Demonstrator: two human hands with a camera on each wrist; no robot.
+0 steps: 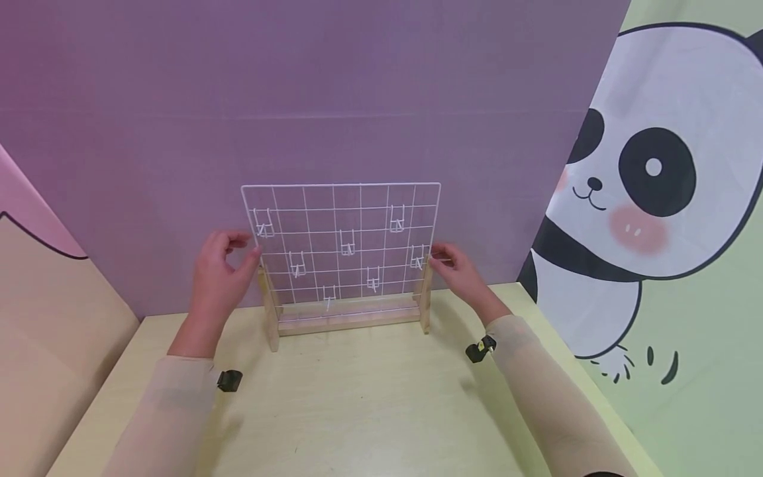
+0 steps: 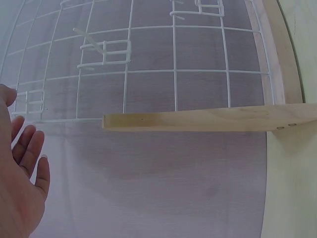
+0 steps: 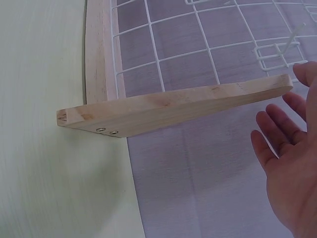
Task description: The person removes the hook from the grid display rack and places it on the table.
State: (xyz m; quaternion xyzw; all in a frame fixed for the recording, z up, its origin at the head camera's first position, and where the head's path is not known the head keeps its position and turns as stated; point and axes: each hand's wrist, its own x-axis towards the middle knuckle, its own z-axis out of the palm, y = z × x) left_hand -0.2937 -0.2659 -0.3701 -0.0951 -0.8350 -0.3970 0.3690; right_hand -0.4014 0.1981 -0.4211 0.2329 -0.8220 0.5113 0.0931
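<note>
A white wire grid panel (image 1: 320, 242) stands upright in a wooden stand (image 1: 348, 322), with several white wire hooks (image 1: 348, 248) hung on it. My left hand (image 1: 219, 275) is at the panel's left edge, thumb tip close to the wire and fingers loosely bent apart from it. At the opposite edge is my right hand (image 1: 461, 275), beside the top of the stand's right upright (image 3: 173, 106). In the right wrist view its thumb and fingers lie on either side of the panel edge with a gap between them. Whether either hand touches the wire is hard to tell.
The stand rests toward the back of a pale wooden table (image 1: 357, 397). Behind it hangs a purple backdrop (image 1: 334, 99), and a panda picture (image 1: 656, 159) covers the right side. Black wrist devices (image 1: 230, 380) sit at both sleeves.
</note>
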